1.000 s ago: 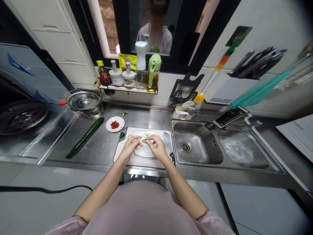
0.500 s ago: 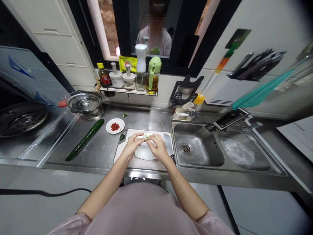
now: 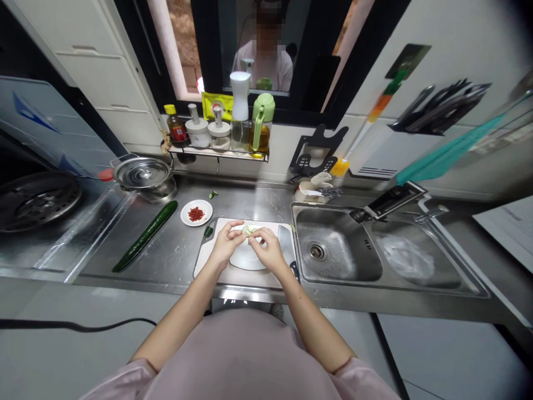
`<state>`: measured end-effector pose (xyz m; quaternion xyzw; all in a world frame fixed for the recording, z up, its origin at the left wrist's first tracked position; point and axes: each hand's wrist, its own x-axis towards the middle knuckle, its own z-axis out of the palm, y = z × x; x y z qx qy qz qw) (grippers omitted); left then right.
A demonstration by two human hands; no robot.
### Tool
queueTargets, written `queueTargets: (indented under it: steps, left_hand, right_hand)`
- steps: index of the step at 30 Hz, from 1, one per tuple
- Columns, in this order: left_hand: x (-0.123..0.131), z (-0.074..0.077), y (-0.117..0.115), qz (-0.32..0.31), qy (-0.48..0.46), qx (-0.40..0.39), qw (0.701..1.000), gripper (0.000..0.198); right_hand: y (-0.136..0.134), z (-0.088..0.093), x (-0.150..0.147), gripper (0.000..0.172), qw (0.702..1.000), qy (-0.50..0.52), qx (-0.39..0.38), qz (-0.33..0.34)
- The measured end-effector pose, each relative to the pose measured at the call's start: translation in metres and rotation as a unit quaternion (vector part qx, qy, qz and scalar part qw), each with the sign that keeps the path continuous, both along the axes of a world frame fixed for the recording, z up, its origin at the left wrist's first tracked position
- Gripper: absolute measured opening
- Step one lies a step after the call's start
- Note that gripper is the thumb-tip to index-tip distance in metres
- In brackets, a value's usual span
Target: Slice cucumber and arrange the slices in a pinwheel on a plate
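Note:
My left hand [image 3: 226,244] and my right hand [image 3: 266,248] meet above a white plate [image 3: 249,262], thumbs and fingers pinched together. Between the fingertips is a small pale-green cucumber slice [image 3: 249,234]; its exact outline is partly hidden by the fingers. More pale slices seem to lie just behind it. The plate rests on a light cutting board [image 3: 205,263]. On the board's right side lies a knife [image 3: 286,239], its dark handle toward me. A dark green cucumber piece [image 3: 209,231] sits at the board's upper left corner.
A whole cucumber [image 3: 145,236] lies left on the steel counter, beside a small plate [image 3: 189,220] of chopped red bits. A cucumber end [image 3: 212,194] lies behind. The sink [image 3: 337,255] adjoins the board's right; a steel pot [image 3: 145,178] stands back left.
The fingers of my right hand have curled in a little more around the cucumber slice. Both hands stay over the plate; the view has shifted very slightly.

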<state>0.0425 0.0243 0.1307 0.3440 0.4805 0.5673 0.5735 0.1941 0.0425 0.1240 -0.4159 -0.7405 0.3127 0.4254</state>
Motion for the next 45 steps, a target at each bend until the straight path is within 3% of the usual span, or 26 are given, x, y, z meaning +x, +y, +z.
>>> queueTargets:
  steps: [10, 25, 35, 39, 45]
  left_hand:
    - [0.002, 0.003, -0.001, 0.007, 0.062, 0.037, 0.997, 0.056]
    - [0.004, 0.001, -0.001, 0.014, 0.134, 0.070, 0.988, 0.049]
    - [0.008, -0.008, 0.000, 0.020, 0.162, 0.059, 0.985, 0.048]
    - [0.013, -0.021, 0.002, 0.001, 0.137, 0.043, 0.990, 0.047]
    - [0.028, -0.069, 0.001, -0.049, 0.117, 0.001, 0.992, 0.043]
  right_hand:
    - [0.000, 0.002, -0.006, 0.017, 0.982, 0.100, -0.160, -0.006]
    - [0.002, -0.002, -0.009, 0.014, 0.950, 0.171, -0.261, -0.020]
    - [0.002, -0.006, -0.005, 0.017, 0.930, 0.161, -0.329, -0.025]
    - [0.001, -0.021, 0.006, 0.018, 0.947, 0.116, -0.299, -0.025]
    - [-0.006, -0.061, 0.034, 0.021, 0.961, -0.023, -0.266, -0.070]
